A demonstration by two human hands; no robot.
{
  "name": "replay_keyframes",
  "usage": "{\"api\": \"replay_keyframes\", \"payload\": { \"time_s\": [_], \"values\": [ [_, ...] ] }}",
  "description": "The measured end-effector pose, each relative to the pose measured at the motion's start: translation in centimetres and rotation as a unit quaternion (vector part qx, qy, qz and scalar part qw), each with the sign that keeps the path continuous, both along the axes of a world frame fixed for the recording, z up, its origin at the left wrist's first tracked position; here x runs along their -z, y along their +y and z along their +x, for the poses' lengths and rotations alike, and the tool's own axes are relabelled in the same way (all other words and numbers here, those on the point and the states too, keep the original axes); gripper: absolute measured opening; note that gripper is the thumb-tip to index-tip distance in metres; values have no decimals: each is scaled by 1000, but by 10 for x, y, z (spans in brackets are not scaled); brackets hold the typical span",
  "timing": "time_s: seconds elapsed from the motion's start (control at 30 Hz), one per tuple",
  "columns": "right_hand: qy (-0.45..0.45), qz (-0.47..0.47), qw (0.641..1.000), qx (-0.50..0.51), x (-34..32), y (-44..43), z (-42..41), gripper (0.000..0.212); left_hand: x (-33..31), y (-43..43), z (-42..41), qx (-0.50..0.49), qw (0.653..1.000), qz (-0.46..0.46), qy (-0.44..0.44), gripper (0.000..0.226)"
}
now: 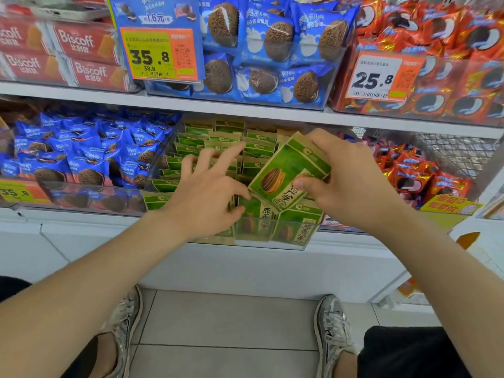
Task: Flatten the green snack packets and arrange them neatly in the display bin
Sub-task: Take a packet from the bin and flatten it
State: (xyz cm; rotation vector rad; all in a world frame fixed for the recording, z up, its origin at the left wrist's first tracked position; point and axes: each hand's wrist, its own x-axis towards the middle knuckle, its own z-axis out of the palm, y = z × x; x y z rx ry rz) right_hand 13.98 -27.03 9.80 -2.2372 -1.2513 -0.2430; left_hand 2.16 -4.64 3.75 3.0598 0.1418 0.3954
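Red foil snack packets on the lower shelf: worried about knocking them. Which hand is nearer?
Right. The right hand, holding a tilted green snack packet, is just left of the red foil snack packets; the left hand is farther left, beyond that packet.

"Biscoff" on red packs (79, 40); "35.8", "25.8" on price tags (159, 54).

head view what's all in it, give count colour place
green snack packets: many, green and tan, in rows in the bin
held packet: one, green, above the bin's front
display bin: one, clear, lower shelf centre
blue cookie packets: many, blue, lower left and upper centre
Biscoff boxes: several, red, upper left
orange-red packets: many, upper right and lower right
price tags: three, orange-edged, two upper shelf, one lower left
shoes: two, silver, tiled floor
left hand: fingers spread on the rows
right hand: grips the held packet
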Motion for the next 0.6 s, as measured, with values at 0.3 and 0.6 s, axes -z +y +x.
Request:
{"api": "replay_keyframes", "payload": {
  "time_s": [0.3,0.6],
  "values": [
    [-26,-99,993,-65,18,28,7,42,-13,23,21,-13,993,3,116,58],
    [-259,-194,946,9,40,64,5,27,-4,22,14,-17,996,-1,83,59]
  ]
}}
